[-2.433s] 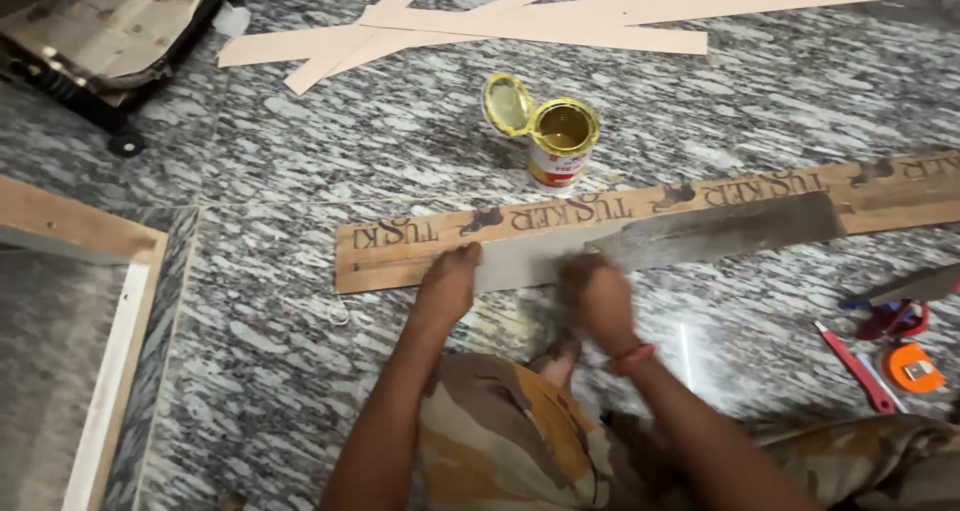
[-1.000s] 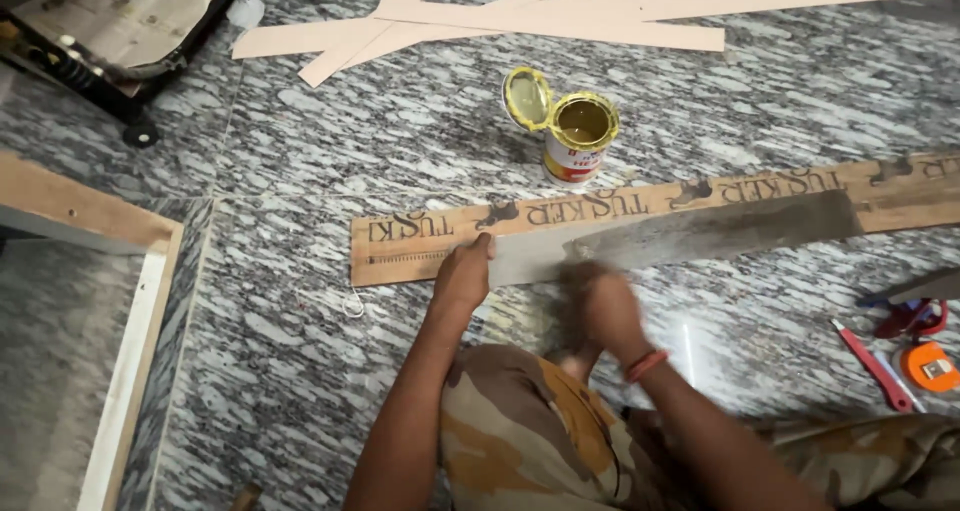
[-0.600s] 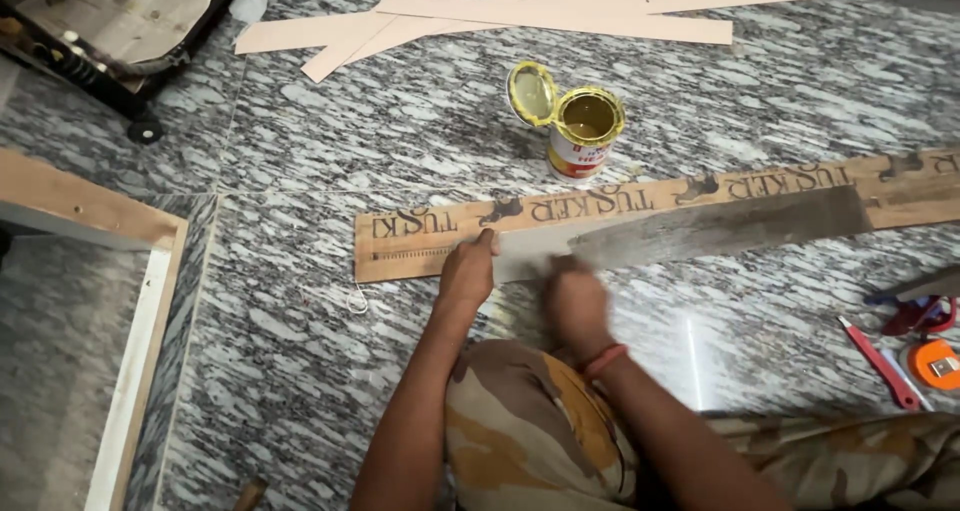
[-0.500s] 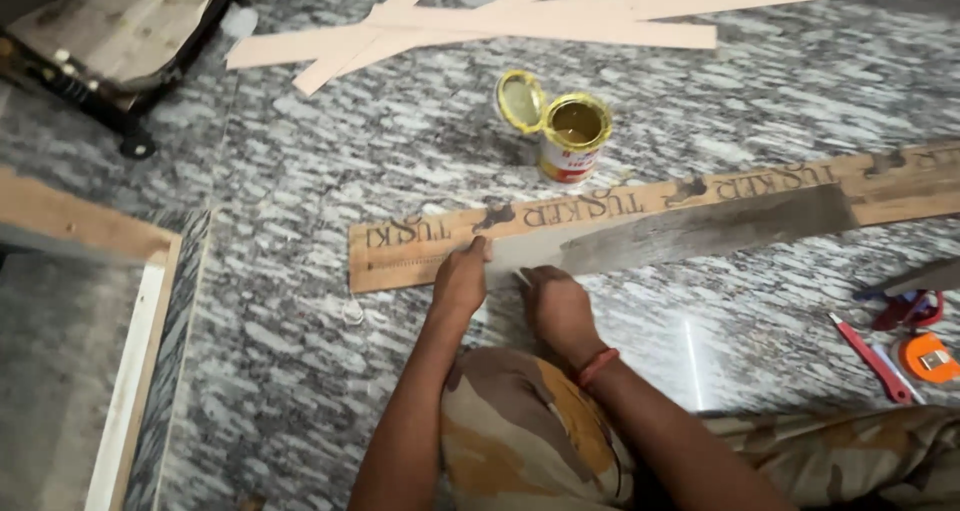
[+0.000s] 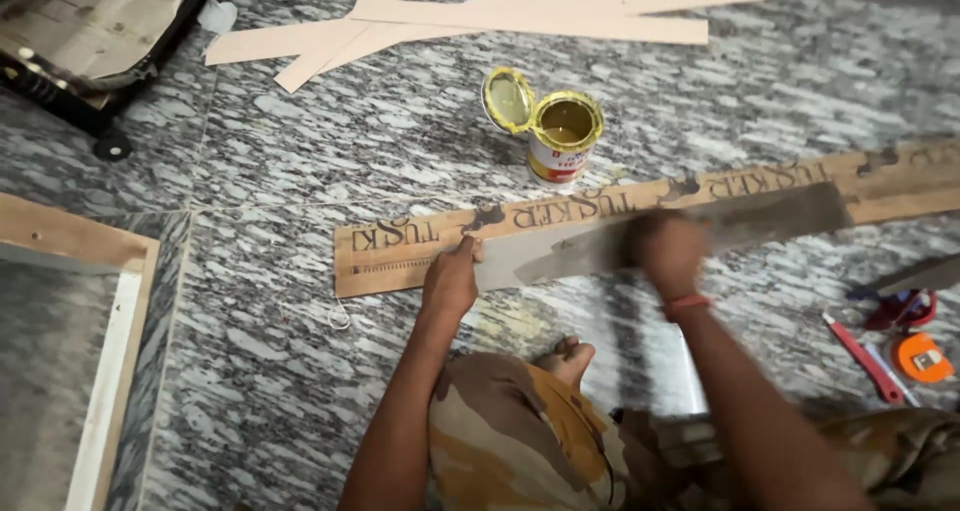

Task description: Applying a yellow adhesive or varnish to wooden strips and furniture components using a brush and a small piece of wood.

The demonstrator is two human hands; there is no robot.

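- A long grey strip (image 5: 700, 231) lies flat on top of a long wooden plank (image 5: 400, 256), and the plank lies on the floor (image 5: 300, 151) in front of the person.
- The left hand (image 5: 450, 281) presses down on the left end of the grey strip, fingers bent, palm flat on it; it pins the strip and does not close around it.
- The right hand (image 5: 665, 251) is on the middle of the strip. It is blurred, so I cannot tell if it is clenched or flat, or if it holds something.
- The plank is light brown with dark printed letters along it. It reaches from the left hand to the right edge of the view.
- An open round tin can (image 5: 565, 136) stands just behind the plank, near the middle. Its yellow lid (image 5: 507, 99) leans at its left side.
- Further back, several thin pale strips of wood (image 5: 520, 16) lie crossed over each other.
- At the right, near the plank's far end, lie a red pencil-like tool (image 5: 862, 356), an orange measuring tape (image 5: 922, 356) and a red-handled tool (image 5: 900, 306).
- At the left there is a wooden frame (image 5: 70, 241) on the floor, well apart from the hands.
- The floor is polished grey granite with white speckles.
- The person's bare foot (image 5: 565, 356) rests between the 2 arms.
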